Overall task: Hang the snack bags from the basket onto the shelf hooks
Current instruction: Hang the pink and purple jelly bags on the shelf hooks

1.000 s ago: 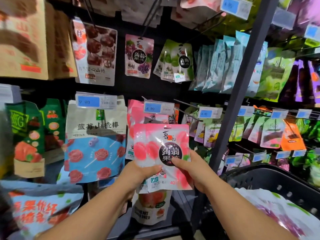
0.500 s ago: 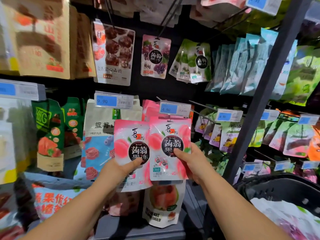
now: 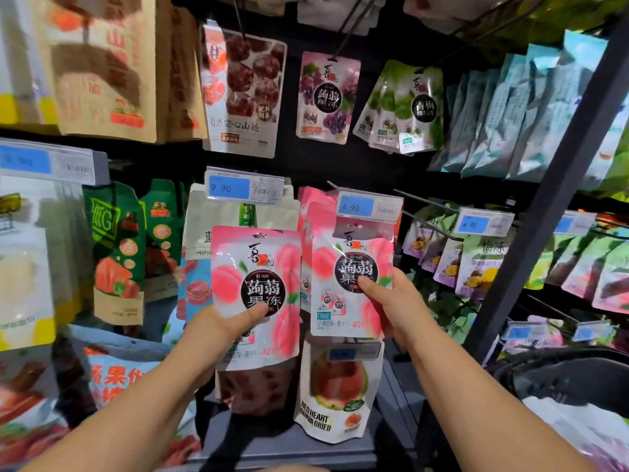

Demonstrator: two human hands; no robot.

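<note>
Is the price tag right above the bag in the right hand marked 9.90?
No, the price tag above the pink bag in the right hand reads 4.90; the 9.90 tag hangs further left.

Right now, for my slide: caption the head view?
Left hand grips one pink bag, right hand a second bag below a price tag.

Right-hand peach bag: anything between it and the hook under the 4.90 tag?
Only the 4.90 price tag, at the hook's front end, right over the top edge of the peach bag that the right hand pinches. Same pink bags already hang behind it. The hook itself is hidden by the tag.
</note>
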